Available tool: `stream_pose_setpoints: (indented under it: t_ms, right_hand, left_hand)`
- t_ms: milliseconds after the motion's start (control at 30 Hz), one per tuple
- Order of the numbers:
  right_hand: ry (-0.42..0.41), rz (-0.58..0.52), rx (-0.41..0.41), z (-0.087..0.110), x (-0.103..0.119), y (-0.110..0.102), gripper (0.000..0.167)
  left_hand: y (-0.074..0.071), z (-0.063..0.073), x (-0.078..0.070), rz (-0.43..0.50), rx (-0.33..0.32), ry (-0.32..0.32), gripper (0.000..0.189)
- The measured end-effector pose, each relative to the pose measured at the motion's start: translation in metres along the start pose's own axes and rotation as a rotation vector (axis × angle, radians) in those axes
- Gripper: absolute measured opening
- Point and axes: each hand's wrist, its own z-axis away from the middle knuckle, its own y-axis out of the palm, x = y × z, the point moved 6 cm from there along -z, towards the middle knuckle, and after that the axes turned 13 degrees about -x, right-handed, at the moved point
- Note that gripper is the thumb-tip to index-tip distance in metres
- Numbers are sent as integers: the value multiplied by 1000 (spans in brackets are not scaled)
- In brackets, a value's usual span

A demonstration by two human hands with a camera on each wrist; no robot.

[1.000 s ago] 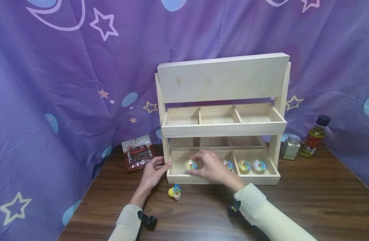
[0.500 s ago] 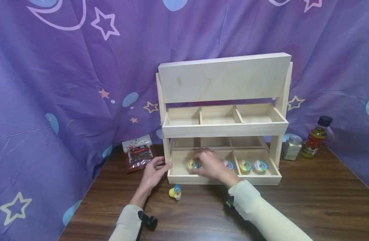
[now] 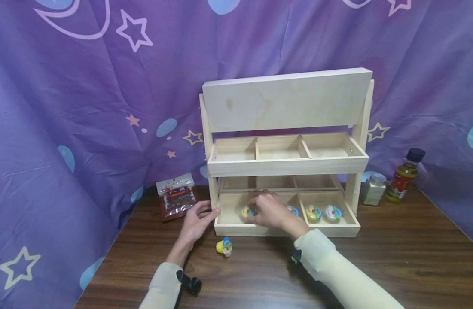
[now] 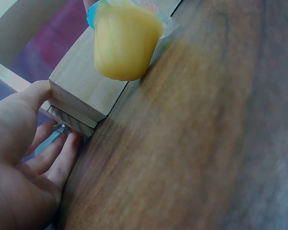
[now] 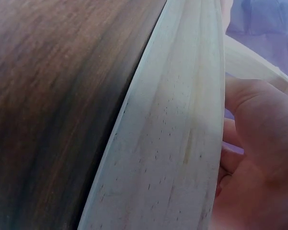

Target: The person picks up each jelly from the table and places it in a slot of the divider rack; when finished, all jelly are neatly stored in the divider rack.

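Note:
In the head view, a two-tier wooden rack [image 3: 286, 167] stands on the table. My right hand [image 3: 274, 213] pinches a jelly cup [image 3: 247, 211] between thumb and fingers, low in the left compartment of the bottom tray. The tray's front board [image 5: 168, 124] hides that cup in the right wrist view. My left hand [image 3: 195, 222] grips the rack's lower left corner, thumb at the front and fingers along the side, near a metal screw [image 4: 62, 128]. A yellow jelly cup [image 4: 127, 43] lies on its side on the table before the rack.
Two jelly cups sit in the bottom tray's right compartment; another jelly cup [image 3: 294, 210] shows partly behind my right hand. Left of the rack lies a red spice packet [image 3: 177, 197]. A glass jar [image 3: 373, 189] and a dark-capped bottle [image 3: 404, 176] stand to its right.
My right hand has lowered the jelly cup slightly and shifted it a little right within the left compartment, then stayed nearly still. The left hand keeps its place on the rack.

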Motion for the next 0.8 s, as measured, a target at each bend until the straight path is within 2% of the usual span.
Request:
stream_pose_setpoints:
  t_ms: [500, 800]
  right_hand:
    - [-2, 10, 4, -1, -4, 1, 44]
    - [-9, -11, 2, 2, 1, -4, 50]
  left_hand:
    - [0, 0, 0, -8, 0, -8, 64]
    - [0, 0, 0, -6, 9, -5, 64]
